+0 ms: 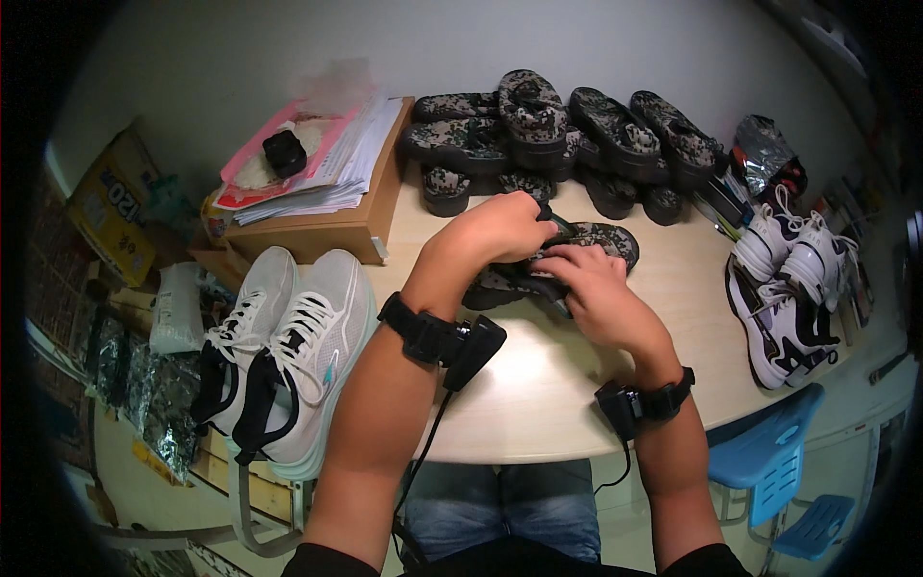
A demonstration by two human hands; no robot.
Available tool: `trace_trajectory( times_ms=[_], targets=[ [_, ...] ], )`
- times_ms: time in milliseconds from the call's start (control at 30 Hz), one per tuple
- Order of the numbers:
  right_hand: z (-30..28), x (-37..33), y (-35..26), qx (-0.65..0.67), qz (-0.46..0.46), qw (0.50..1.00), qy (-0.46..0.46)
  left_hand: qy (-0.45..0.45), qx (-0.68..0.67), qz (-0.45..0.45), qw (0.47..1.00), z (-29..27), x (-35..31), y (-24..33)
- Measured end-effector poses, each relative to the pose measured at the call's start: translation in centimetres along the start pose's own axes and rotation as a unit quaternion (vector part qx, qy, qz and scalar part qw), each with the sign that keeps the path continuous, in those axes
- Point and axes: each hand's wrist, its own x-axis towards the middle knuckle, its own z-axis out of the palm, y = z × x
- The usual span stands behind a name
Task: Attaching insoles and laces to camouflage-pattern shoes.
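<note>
Over the table [548, 404], your left hand [510, 227] grips the camouflage footwear [617, 240]; your right hand [598, 290] touches it, grip unclear; uneven pressure could twist it loose.

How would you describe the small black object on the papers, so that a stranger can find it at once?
On the table's far left corner is a brown box, with papers on it. On top of these papers, against pink and white, lies the black object. It alone is dark and chunky among flat, paler things.
</note>
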Motion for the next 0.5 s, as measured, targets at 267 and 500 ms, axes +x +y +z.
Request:
trace_trajectory(
  times_ms=[267, 500],
  targets=[
    [1.0, 0.0, -0.4, -0.050, -0.020, 0.998, 0.015, -0.019, -0.236, -0.023, 0.971, 1.6, 1.2, -0.3],
    [0.7, -0.1, -0.3, -0.011, -0.015, 1.000, 0.024, -0.009, -0.237, -0.049, 0.970, 1.9, 1.7, 0.2]
  ],
)
